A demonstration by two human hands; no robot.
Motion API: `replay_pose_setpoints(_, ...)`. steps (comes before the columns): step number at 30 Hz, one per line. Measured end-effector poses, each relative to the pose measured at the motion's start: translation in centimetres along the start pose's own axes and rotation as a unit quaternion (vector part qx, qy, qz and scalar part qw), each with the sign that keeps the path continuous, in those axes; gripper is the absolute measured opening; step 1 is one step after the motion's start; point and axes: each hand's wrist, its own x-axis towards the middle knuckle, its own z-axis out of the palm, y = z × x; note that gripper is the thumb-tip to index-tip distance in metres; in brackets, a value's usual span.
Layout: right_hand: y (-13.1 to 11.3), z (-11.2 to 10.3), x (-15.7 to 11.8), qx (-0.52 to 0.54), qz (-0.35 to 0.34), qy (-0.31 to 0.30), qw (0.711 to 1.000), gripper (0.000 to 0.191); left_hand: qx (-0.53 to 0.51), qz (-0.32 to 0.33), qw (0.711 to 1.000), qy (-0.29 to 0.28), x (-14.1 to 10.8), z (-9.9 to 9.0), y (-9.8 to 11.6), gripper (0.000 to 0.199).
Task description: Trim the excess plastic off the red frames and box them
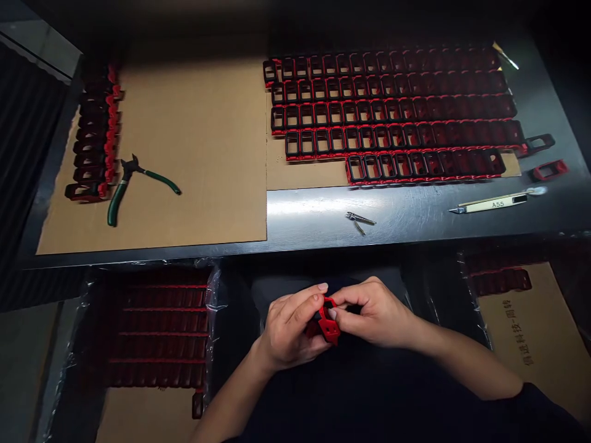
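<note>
Over my lap, in front of the table edge, I hold a small red and black plastic frame [329,329]. My left hand [290,323] wraps round it from the left, fingers over its top and thumb below. From the right, my right hand [372,311] pinches its upper rim between thumb and fingers. Part of the frame is hidden behind my fingers. On the table beyond lie small silver nippers [360,220], apart from both hands.
Rows of similar frames [344,114] stand on cardboard at the back right, with another column [92,141] at the left. Green-handled pliers [133,178] lie on the left cardboard [207,154]. A utility knife [492,204] rests at the right. Lined boxes [212,314] flank my lap.
</note>
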Motion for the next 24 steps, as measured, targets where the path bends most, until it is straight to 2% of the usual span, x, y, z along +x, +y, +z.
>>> replay_pose_setpoints(9, 0.1, -0.5, -0.2, -0.013, -0.021, -0.035, 0.999, 0.023, -0.011, -0.004, 1.0, 0.006, 0.0, 0.1, 0.0, 0.068)
replay_pose_setpoints(13, 0.1, -0.8, -0.1, -0.011, -0.009, -0.057, 0.998, 0.022, -0.004, 0.001, 1.0, -0.001, 0.1, 0.0, 0.0, 0.067)
replay_pose_setpoints(18, 0.0, -0.8, 0.1, -0.009, 0.017, -0.047, 0.999, 0.021, 0.007, 0.004, 1.0, -0.008, 0.1, -0.1, 0.1, 0.065)
replay_pose_setpoints(24, -0.3, -1.3, 0.0, -0.035, -0.017, -0.071, 0.997, 0.024, -0.006, 0.003, 1.0, -0.013, 0.1, -0.2, 0.1, 0.065)
